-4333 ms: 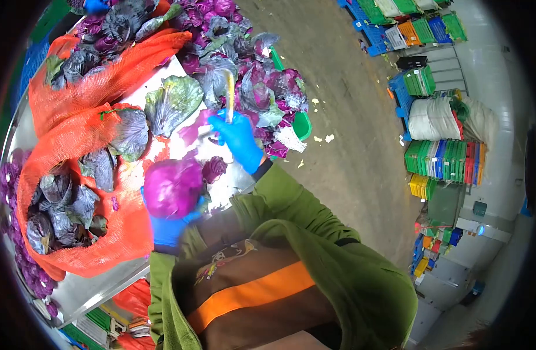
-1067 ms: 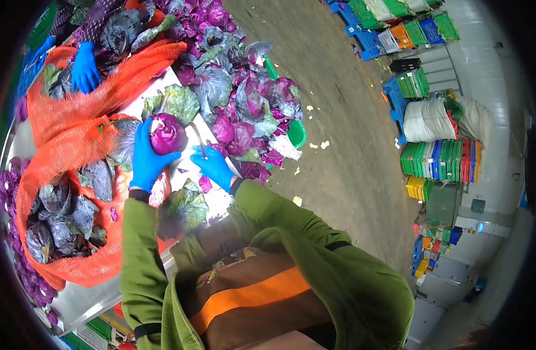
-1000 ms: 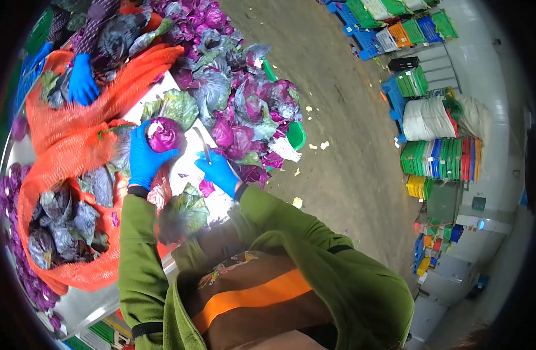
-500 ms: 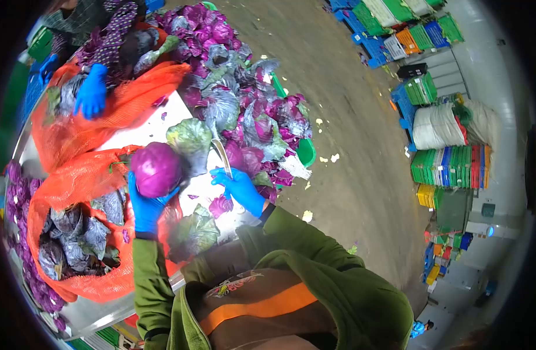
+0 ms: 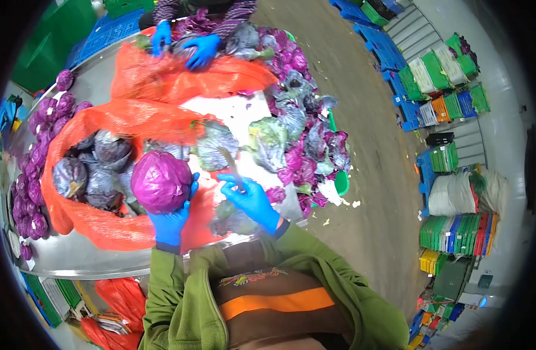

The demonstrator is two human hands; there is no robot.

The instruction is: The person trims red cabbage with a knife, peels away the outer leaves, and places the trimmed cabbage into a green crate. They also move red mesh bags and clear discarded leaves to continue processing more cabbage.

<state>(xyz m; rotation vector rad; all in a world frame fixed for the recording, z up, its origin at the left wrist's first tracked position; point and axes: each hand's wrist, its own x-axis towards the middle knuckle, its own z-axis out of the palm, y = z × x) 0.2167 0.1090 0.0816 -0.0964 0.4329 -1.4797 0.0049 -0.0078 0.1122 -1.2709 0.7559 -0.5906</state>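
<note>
A peeled, shiny red cabbage [image 5: 161, 182] rests in my left hand [image 5: 171, 226], whose blue-gloved fingers curl round it from below and the right side. In my right hand [image 5: 251, 203], also gloved in blue, is a knife [image 5: 232, 166] with its blade pointing up and away from me. Just left of the held cabbage, an open orange mesh sack [image 5: 99, 233] contains several dark, unpeeled cabbages [image 5: 104, 189]. Loose outer leaves [image 5: 215, 144] lie beyond the knife. Another leaf [image 5: 233, 219] is partly hidden below my right hand.
Trimmed red cabbages [image 5: 43, 143] line the metal table's [image 5: 104, 265] left side. Leaf waste [image 5: 314, 140] piles up at the right edge, over green containers [image 5: 342, 183]. Across the table, a co-worker's gloved hands [image 5: 204, 51] are at another orange sack [image 5: 180, 79]. Stacked crates [image 5: 457, 233] stand far right.
The view has swung left, showing more of the table and its row of cabbages. My left hand has turned the cabbage and holds it nearer the sack opening. The knife stays in my right hand.
</note>
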